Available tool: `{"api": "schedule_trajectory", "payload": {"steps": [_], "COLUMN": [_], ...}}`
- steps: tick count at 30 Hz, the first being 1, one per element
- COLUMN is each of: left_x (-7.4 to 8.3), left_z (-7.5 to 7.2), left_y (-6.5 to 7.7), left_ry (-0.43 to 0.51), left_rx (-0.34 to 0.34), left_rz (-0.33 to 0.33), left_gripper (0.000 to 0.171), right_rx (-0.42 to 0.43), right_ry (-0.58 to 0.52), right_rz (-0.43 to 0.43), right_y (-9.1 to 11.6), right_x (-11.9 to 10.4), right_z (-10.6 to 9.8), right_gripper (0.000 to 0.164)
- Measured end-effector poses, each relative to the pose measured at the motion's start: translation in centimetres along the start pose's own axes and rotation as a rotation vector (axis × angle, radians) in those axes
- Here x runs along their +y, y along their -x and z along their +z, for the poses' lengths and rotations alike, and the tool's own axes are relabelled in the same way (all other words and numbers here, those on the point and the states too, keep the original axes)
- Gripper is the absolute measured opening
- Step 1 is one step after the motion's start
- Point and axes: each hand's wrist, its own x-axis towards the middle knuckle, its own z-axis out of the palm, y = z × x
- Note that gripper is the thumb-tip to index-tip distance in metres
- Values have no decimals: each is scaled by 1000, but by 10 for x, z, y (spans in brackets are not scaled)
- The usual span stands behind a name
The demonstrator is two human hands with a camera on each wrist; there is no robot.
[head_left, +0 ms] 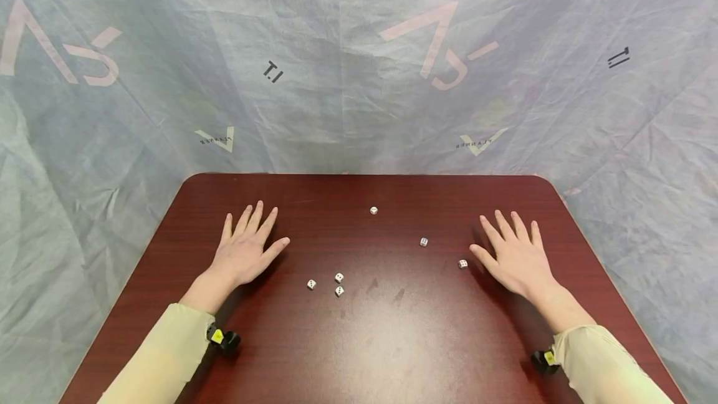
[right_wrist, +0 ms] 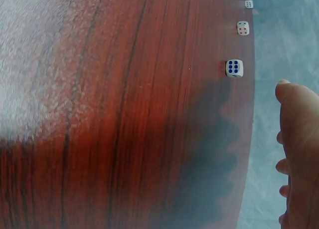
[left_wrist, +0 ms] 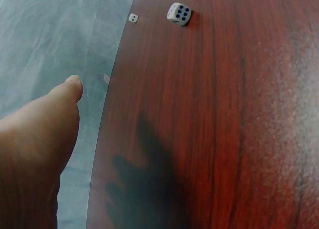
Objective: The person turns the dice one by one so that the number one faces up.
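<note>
Several small white dice lie scattered on a dark red wooden table. My left hand [head_left: 242,257], fingers spread and holding nothing, is over the table's left side. Nearest to it are a die [head_left: 311,284] and two more close together, an upper die [head_left: 339,277] and a lower die [head_left: 339,291]. Over the right side is my right hand [head_left: 519,261], likewise spread and holding nothing. Just beyond its thumb sits a die [head_left: 462,264], which shows blue pips on the die [right_wrist: 234,68] in the right wrist view. Farther off are a middle die [head_left: 424,242] and a back die [head_left: 374,211].
The tabletop [head_left: 392,354] has rounded far corners and a bright glare toward the front. Behind and beside it hangs a grey printed cloth [head_left: 342,80]. A black wrist camera [head_left: 229,343] is strapped at the left cuff, with another camera [head_left: 543,361] at the right.
</note>
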Motion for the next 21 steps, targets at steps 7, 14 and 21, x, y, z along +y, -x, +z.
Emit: {"api": "schedule_trajectory", "payload": {"steps": [7,14,21], "left_x": [0,4,12], "left_z": [-1,-7,-12], "left_y": [0,0,5], "left_ry": [30,44,119], "left_rx": [34,63,53], "left_rz": [50,159,269], "left_gripper": [84,83,77], "right_rx": [37,91,129], "right_ry": [-10,-18,-54], "right_rz": [-7,-27,-66], "right_y": [-1,-3,-3], "right_x": [-2,-5,-11], "right_z": [-1,-2,-4], "right_gripper": [74,68,58]}}
